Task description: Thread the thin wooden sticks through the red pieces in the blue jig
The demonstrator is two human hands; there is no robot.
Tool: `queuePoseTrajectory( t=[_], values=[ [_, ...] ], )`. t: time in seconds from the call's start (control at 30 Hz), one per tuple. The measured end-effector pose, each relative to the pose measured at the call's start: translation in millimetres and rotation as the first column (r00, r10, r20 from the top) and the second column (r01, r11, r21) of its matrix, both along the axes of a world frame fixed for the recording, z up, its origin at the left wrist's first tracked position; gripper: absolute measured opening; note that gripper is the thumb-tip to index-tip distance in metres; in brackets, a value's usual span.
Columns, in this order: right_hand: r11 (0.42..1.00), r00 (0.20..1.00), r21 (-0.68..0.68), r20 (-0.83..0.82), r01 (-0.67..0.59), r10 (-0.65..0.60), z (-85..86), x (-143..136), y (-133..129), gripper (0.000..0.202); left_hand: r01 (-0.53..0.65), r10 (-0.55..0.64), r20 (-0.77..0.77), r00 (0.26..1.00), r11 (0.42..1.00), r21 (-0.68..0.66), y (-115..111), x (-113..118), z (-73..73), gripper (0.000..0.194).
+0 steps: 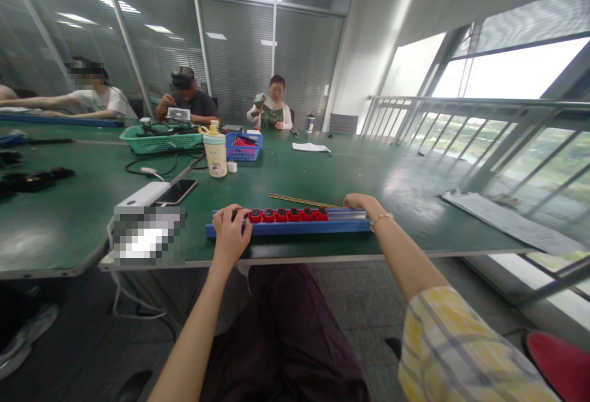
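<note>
A long blue rail [295,228] lies along the table's front edge, with a row of several red blocks [282,215] with black tops standing in its channel. My left hand [232,230] is on the rail's left end, its fingers curled over the leftmost part of the row; what lies under the fingertips is partly hidden. At the right end, my right hand [363,203] reaches over the rail's far side, fingers bent and their tips hidden behind it. Thin golden rods [299,200] lie just beyond the rail.
Left of the rail are a phone [177,192], a white power bank [142,195] and cables. Farther back stand a cup [215,155], a green basket [161,140] and a blue basket [243,151]. A clipboard [507,220] lies right. Several people sit across the table.
</note>
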State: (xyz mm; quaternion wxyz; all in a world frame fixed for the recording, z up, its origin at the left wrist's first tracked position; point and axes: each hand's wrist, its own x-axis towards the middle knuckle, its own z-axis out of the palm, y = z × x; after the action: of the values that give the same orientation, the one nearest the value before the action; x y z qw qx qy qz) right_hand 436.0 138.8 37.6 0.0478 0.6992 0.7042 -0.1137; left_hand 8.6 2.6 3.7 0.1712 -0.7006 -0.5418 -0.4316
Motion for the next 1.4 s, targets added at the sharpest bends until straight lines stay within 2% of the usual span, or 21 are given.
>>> queuePoseTrajectory(
  t=[0.27, 0.43, 0.53, 0.67, 0.77, 0.93, 1.03, 1.17, 1.4],
  values=[
    [0.978, 0.998, 0.21, -0.055, 0.003, 0.009, -17.6, 10.0, -5.2, 0.015, 0.007, -0.007, 0.001, 1.0, 1.0, 0.008, 0.9, -0.2, -0.5, 0.025],
    [0.935, 0.996, 0.355, -0.094, 0.021, 0.013, -32.7, 15.0, -14.2, 0.025, 0.008, -0.008, 0.006, 1.0, 1.0, -0.004, 0.4, 0.2, 0.5, 0.025],
    [0.888, 0.99, 0.459, -0.128, 0.0, 0.066, -39.1, 16.0, -18.6, 0.026, 0.009, -0.009, 0.003, 1.0, 1.0, -0.004, 0.5, 0.1, 0.7, 0.025],
    [0.779, 0.977, 0.627, -0.164, -0.002, 0.134, -41.2, 14.5, -24.8, 0.028, 0.009, -0.008, 0.003, 1.0, 1.0, -0.004, 0.6, 0.3, 0.9, 0.025],
    [0.664, 0.969, 0.747, -0.179, 0.02, 0.171, -38.1, 11.6, -33.2, 0.03, 0.007, -0.007, -0.001, 1.0, 1.0, -0.005, 0.6, 0.5, 0.8, 0.025],
    [0.452, 0.959, 0.88, -0.238, 0.147, 0.152, -38.3, 2.4, -55.2, 0.031, 0.006, -0.006, -0.002, 1.0, 1.0, -0.005, 0.1, -0.3, 0.1, 0.025],
    [0.379, 0.936, 0.895, -0.314, 0.237, 0.157, -45.8, -5.2, -70.1, 0.032, 0.011, -0.011, 0.001, 1.0, 1.0, -0.007, -0.1, -0.4, 0.5, 0.026],
    [0.37, 0.902, 0.875, -0.394, 0.311, 0.174, -54.5, -14.6, -88.1, 0.031, 0.012, -0.012, 0.007, 1.0, 1.0, -0.006, -0.3, 0.5, 1.3, 0.025],
    [0.401, 0.873, 0.858, -0.431, 0.32, 0.227, -54.5, -26.5, -104.6, 0.027, 0.029, -0.029, 0.018, 0.999, 1.0, -0.008, -1.0, 1.7, 2.7, 0.026]
  ],
)
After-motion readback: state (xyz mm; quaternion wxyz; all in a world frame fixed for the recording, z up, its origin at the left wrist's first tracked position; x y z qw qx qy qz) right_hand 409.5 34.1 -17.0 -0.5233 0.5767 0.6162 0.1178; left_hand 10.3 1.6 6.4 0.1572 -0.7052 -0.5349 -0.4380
